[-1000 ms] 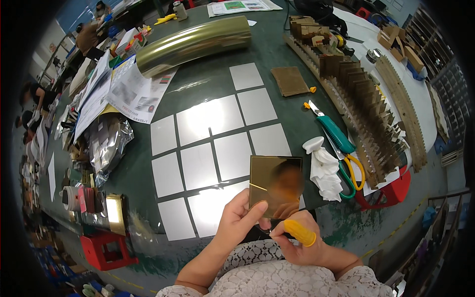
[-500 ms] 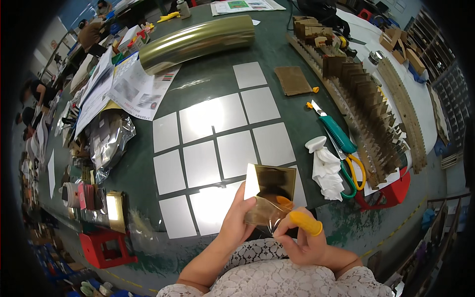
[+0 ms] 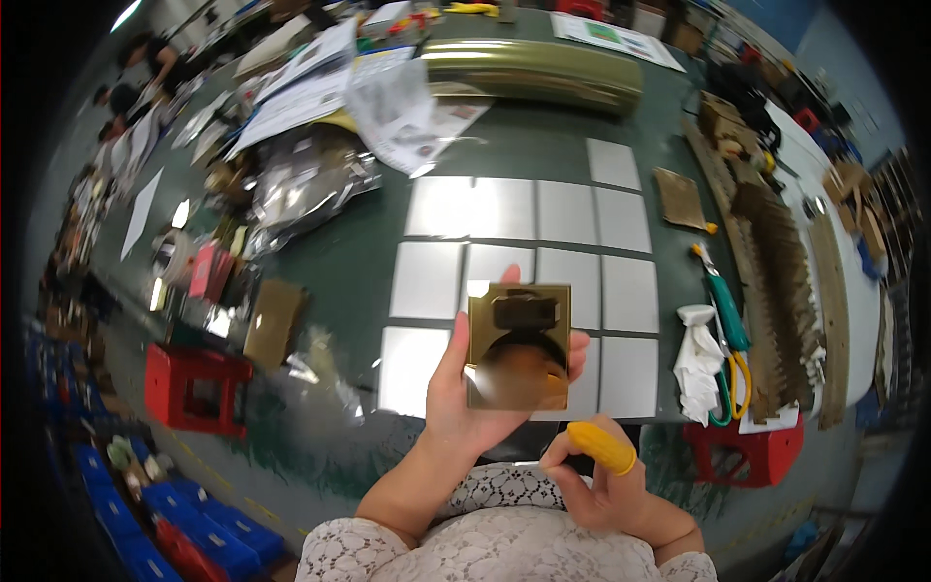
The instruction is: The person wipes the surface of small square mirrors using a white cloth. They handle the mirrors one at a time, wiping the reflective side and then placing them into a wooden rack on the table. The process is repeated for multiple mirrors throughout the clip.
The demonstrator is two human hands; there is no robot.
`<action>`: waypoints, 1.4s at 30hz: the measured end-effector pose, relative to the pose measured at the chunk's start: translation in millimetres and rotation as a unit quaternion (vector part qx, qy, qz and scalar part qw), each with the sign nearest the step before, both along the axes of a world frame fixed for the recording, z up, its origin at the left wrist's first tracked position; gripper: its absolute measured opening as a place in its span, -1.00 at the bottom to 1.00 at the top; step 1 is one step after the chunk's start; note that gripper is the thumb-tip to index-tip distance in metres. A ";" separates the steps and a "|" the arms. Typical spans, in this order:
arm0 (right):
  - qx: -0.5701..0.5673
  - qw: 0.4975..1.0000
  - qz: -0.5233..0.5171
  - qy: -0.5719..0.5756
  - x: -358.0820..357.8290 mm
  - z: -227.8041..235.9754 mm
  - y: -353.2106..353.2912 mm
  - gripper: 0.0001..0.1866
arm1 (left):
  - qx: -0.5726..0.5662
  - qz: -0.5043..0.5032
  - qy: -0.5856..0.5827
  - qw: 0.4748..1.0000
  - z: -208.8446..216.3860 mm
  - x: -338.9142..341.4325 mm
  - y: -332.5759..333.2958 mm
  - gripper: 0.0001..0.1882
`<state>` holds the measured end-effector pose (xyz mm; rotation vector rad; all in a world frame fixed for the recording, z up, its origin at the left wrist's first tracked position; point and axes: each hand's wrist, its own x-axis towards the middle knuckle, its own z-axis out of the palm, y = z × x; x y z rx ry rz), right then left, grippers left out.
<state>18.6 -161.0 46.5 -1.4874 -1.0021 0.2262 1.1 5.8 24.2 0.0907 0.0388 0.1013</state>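
A shiny gold mirrored plate lies across my left hand, its fingers wrapped round the edges from below. The plate reflects dark shapes from above. To its lower right, just over my lap, is my right hand, apart from the plate. Its thumb and a fingertip are pinched together; whatever lies between them is too small to make out. A yellow finger cot covers one finger of that hand. Beyond the plate, several silvery-white rectangular plates lie in rows on the green table.
At the right lie a green-handled cutter, scissors, crumpled white tissue and toothed brown strips. A gold film roll sits at the back, papers at left. Red stools stand by the near edge.
The clear film stretched between my hands at the plate no longer shows there. My left hand has raised and flattened the plate; my right hand is apart from it. The view has swung left.
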 end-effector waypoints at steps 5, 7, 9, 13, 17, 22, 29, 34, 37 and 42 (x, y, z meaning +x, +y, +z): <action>-0.021 0.994 0.106 -0.013 -22.6 17.2 25.7 -0.52 | 0.078 0.129 -0.063 0.987 4.7 -30.3 53.1 -0.44; -0.010 0.991 0.135 0.003 -31.0 19.4 36.0 -0.52 | 0.073 0.192 -0.068 0.976 8.3 -47.2 70.4 -0.45; 0.017 0.982 0.181 0.047 -40.7 22.7 46.5 -0.47 | 0.023 0.244 -0.086 0.966 7.6 -61.0 93.4 -0.47; 0.027 0.970 0.180 0.161 -63.0 23.7 75.9 -0.45 | 0.076 0.335 -0.097 0.934 -8.3 -109.2 144.6 -0.46; -0.050 0.914 0.140 0.378 -75.9 27.9 128.7 -0.54 | 0.099 0.411 -0.103 0.901 -7.8 -167.4 176.6 -0.45; -0.068 0.891 0.128 0.430 -69.3 -12.7 192.4 -0.60 | 0.149 0.499 -0.085 0.849 -11.5 -217.3 193.1 -0.46; -0.108 0.927 0.094 0.348 -55.7 -59.8 228.3 -0.44 | 0.115 0.389 -0.084 0.910 -15.2 -201.1 169.9 -0.38; -0.090 0.943 0.128 0.294 -63.0 -40.4 216.2 -0.40 | 0.079 0.327 -0.080 0.938 -12.9 -179.1 150.8 -0.37; -0.076 0.948 0.126 0.282 -51.5 -30.5 189.8 -0.49 | 0.079 0.272 -0.087 0.955 -10.9 -160.1 140.8 -0.34; -0.086 0.975 0.046 0.202 -19.0 -32.8 124.0 -0.77 | 0.023 0.184 -0.015 0.982 -8.7 -124.1 108.0 -0.31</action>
